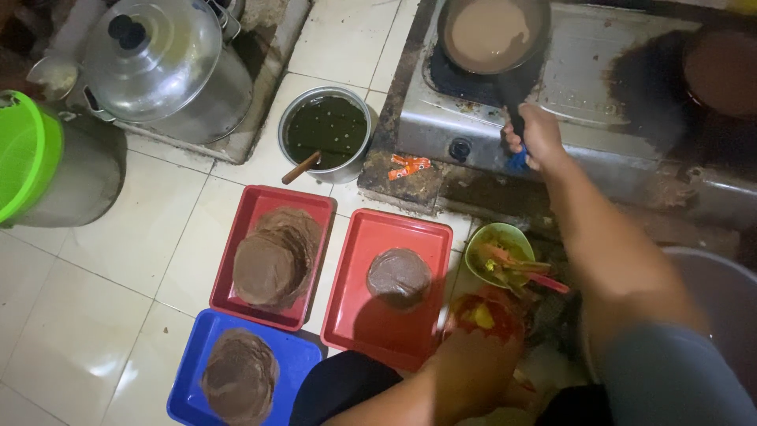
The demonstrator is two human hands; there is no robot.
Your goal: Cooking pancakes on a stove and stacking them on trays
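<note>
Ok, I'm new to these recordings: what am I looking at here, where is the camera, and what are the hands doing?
There is no machine here. A camera worn on a person's head looks down at their own two bare hands and a tiled floor.

The right hand grips the dark handle of a frying pan, which sits on a metal gas stove and holds a thin brown batter.

The left hand is low in the picture, over a small red container; whether it grips it is hard to tell.

On the floor lie two red trays and a blue tray with thin brown pancakes, a pot of dark liquid with a wooden handle in it, a lidded steel pot and a green bowl.
</note>
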